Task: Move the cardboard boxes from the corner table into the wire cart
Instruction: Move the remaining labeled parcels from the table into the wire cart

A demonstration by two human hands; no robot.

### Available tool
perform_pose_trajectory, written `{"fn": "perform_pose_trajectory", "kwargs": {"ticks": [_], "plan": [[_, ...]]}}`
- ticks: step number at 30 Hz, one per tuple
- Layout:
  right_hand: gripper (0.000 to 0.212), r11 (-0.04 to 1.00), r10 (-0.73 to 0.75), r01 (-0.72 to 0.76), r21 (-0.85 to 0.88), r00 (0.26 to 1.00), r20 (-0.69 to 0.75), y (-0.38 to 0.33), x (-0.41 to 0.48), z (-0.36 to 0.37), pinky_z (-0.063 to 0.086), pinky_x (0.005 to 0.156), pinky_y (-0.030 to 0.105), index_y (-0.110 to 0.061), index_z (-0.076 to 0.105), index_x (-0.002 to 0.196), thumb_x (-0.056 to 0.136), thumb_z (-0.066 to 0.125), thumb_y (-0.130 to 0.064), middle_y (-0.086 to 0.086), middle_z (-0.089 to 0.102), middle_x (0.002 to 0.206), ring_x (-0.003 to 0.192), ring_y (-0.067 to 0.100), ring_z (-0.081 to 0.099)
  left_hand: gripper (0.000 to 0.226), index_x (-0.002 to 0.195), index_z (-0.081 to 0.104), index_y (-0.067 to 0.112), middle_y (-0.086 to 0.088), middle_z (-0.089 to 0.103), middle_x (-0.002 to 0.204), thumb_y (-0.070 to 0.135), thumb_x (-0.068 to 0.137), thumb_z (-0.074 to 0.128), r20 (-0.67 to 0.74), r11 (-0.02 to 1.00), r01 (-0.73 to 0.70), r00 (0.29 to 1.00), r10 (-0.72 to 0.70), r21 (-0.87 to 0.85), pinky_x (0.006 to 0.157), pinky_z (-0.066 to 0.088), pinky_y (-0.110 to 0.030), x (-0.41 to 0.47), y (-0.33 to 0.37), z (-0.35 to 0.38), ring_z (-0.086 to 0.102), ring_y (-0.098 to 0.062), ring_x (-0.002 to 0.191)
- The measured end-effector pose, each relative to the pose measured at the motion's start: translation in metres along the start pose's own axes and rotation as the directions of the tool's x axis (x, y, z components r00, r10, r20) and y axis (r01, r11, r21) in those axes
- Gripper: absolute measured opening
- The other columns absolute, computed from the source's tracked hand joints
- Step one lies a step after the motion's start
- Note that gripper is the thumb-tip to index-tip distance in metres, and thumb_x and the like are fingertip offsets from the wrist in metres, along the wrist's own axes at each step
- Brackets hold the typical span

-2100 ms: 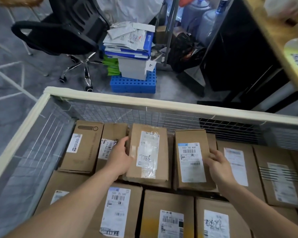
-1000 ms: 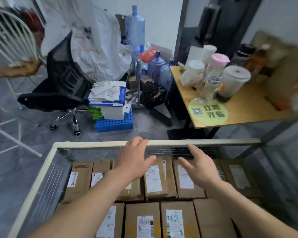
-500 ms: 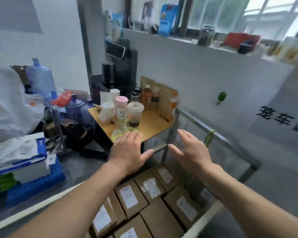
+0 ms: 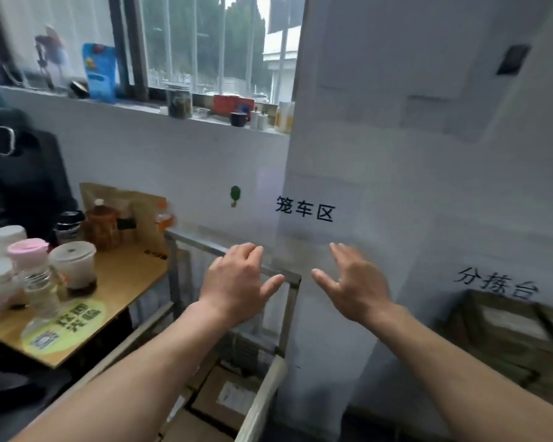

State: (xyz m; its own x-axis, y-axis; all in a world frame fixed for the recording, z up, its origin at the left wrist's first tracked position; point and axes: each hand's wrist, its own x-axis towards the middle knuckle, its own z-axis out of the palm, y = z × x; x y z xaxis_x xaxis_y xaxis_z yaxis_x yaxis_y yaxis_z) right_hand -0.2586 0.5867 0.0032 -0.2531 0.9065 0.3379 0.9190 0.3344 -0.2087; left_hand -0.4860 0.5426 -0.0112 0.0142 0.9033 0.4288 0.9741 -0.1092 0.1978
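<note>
The left grip point(image 4: 237, 282) and right grip point(image 4: 355, 287) hovered wide and empty, brown cardboard boxes point(image 4: 213, 389) in the grey wire cart point(image 4: 290, 317) below them, seemingly ready to fetch more.

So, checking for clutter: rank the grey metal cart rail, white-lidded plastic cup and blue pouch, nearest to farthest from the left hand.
1. Grey metal cart rail, just beyond the left hand.
2. White-lidded cup, left, on the wooden table.
3. Blue pouch, up on the windowsill.
</note>
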Motion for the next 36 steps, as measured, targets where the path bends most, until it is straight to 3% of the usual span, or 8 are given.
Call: {"fn": "perform_pose_trajectory", "kwargs": {"ticks": [5,9,12,18,21,29,36], "plan": [[0.062,0.992,0.111,-0.113,-0.053,0.993,-0.042,0.086,-0.010,-0.034,0.044,0.098,0.039,-0.015,0.052,0.138,0.094,0.056,-0.058,0.006,0.057,0.140,0.128,0.027,0.052,0.068,0.135,0.052,0.016,-0.004,0.054,0.141,0.066,0.090,0.048,0.010,0.993,-0.105,0.994,0.105,-0.049,0.100,0.046,-0.041,0.042,0.083,0.022,0.048,-0.025,0.132],[0.074,0.981,0.175,-0.179,-0.073,0.983,-0.062,0.157,-0.013,-0.058,0.040,0.109,0.043,-0.015,0.042,0.149,0.093,0.047,-0.063,0.005,0.049,0.152,0.139,0.025,0.045,0.067,0.137,0.049,0.018,-0.001,0.051,0.143,0.067,0.091,0.045,0.030,0.982,-0.177,0.983,0.179,-0.061,0.100,0.043,-0.039,0.073,0.152,0.043,0.044,-0.023,0.133],[0.079,0.971,0.217,-0.225,-0.080,0.971,-0.095,0.205,-0.015,-0.073,0.042,0.107,0.044,-0.015,0.045,0.147,0.090,0.040,-0.068,0.005,0.051,0.149,0.137,0.026,0.047,0.067,0.136,0.049,0.018,-0.001,0.051,0.142,0.067,0.091,0.044,0.056,0.973,-0.217,0.973,0.222,-0.082,0.098,0.043,-0.039,0.093,0.198,0.060,0.046,-0.024,0.131],[0.077,0.933,0.330,-0.341,-0.115,0.939,-0.101,0.299,-0.042,-0.096,0.039,0.109,0.041,-0.019,0.037,0.155,0.095,0.044,-0.067,0.003,0.042,0.159,0.143,0.024,0.042,0.071,0.140,0.048,0.015,-0.004,0.048,0.145,0.066,0.092,0.040,0.102,0.945,-0.288,0.947,0.305,-0.155,0.104,0.044,-0.044,0.121,0.292,0.096,0.043,-0.026,0.134],[0.073,0.904,0.392,-0.406,-0.135,0.912,-0.121,0.343,-0.062,-0.113,0.042,0.105,0.042,-0.019,0.038,0.154,0.096,0.046,-0.065,0.003,0.044,0.156,0.138,0.027,0.047,0.075,0.133,0.052,0.016,-0.001,0.052,0.140,0.071,0.087,0.030,0.114,0.936,-0.315,0.935,0.335,-0.160,0.097,0.045,-0.040,0.129,0.336,0.111,0.049,-0.024,0.130],[0.062,0.816,0.542,-0.567,-0.114,0.818,-0.194,0.439,-0.111,-0.130,0.047,0.096,0.039,-0.018,0.053,0.139,0.096,0.050,-0.063,0.004,0.058,0.142,0.126,0.024,0.056,0.066,0.137,0.050,0.017,-0.001,0.051,0.140,0.066,0.094,0.042,0.162,0.883,-0.388,0.885,0.437,-0.265,0.096,0.045,-0.037,0.149,0.427,0.161,0.048,-0.023,0.129],[0.073,0.718,0.660,-0.686,-0.119,0.725,-0.197,0.509,-0.138,-0.127,0.040,0.111,0.040,-0.019,0.039,0.155,0.097,0.048,-0.063,0.000,0.043,0.159,0.144,0.019,0.042,0.065,0.140,0.047,0.018,-0.001,0.051,0.138,0.066,0.096,0.040,0.215,0.815,-0.463,0.807,0.550,-0.348,0.091,0.046,-0.035,0.169,0.497,0.212,0.050,-0.021,0.124]]}}
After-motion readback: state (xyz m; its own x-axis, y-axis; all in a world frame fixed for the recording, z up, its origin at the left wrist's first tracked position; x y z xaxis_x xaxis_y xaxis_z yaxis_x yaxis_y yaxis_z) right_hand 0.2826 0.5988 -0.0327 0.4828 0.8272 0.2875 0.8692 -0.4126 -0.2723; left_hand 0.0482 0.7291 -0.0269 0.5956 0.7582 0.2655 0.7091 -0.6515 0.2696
